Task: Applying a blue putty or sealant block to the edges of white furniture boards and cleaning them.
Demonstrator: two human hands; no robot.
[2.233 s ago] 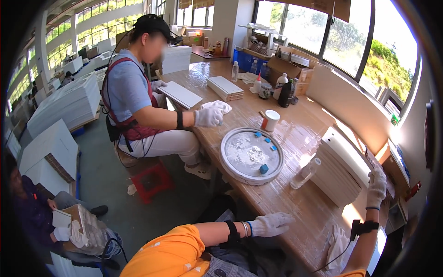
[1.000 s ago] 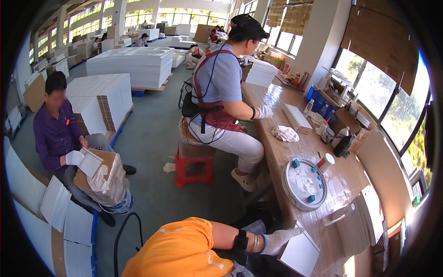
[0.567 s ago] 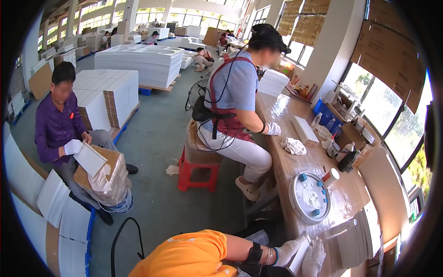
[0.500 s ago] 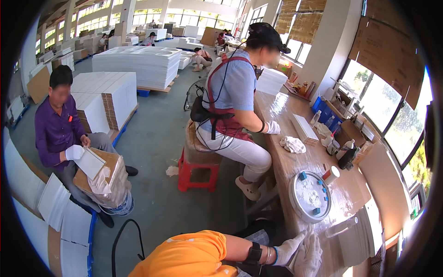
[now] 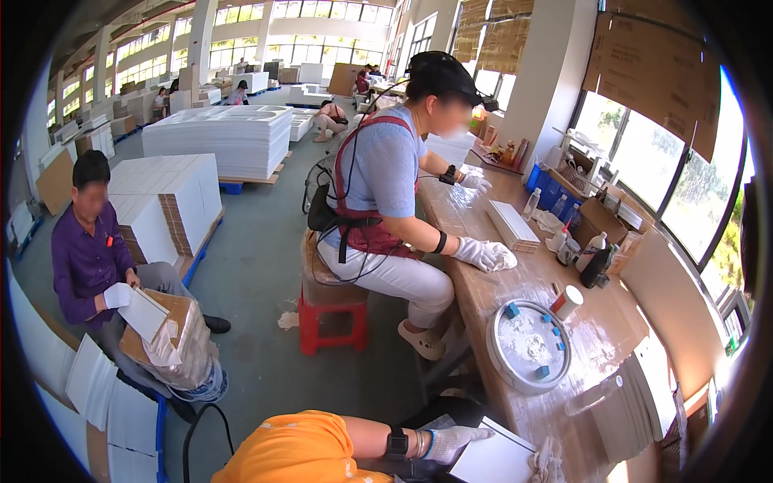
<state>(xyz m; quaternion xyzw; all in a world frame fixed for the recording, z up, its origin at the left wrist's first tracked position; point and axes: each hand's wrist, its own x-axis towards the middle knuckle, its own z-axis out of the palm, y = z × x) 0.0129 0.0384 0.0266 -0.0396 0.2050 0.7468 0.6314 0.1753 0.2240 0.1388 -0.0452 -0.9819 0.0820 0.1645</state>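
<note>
A flat white rectangular panel (image 5: pixel 493 456) lies tilted at the lower edge, beside the workbench. My left hand (image 5: pixel 456 443), in a white knit glove, grips its left side with the fingers reaching along the far edge. At the panel's right edge is my right hand (image 5: pixel 547 462), also gloved and closed on that edge; its lower part is cut off by the picture's border. Just beyond, on the bench, stands a round grey-rimmed tray (image 5: pixel 493 348) with several small blue blocks (image 5: pixel 543 372). A clear plastic bottle (image 5: pixel 594 396) lies to its right, next to stacked white panels (image 5: pixel 636 414).
Across the wrapped bench (image 5: pixel 451 211), a co-worker on a red stool (image 5: pixel 332 326) presses a white cloth (image 5: pixel 501 256) on it. A red-and-white cup (image 5: pixel 567 301), bottles (image 5: pixel 596 267) and a panel stack (image 5: pixel 512 225) stand there. Another person sits at left holding a white panel (image 5: pixel 145 312).
My hands have come apart, and the panel between them has turned to show its white face. The co-worker has leaned forward and put a hand on the cloth. The whole view has shifted slightly.
</note>
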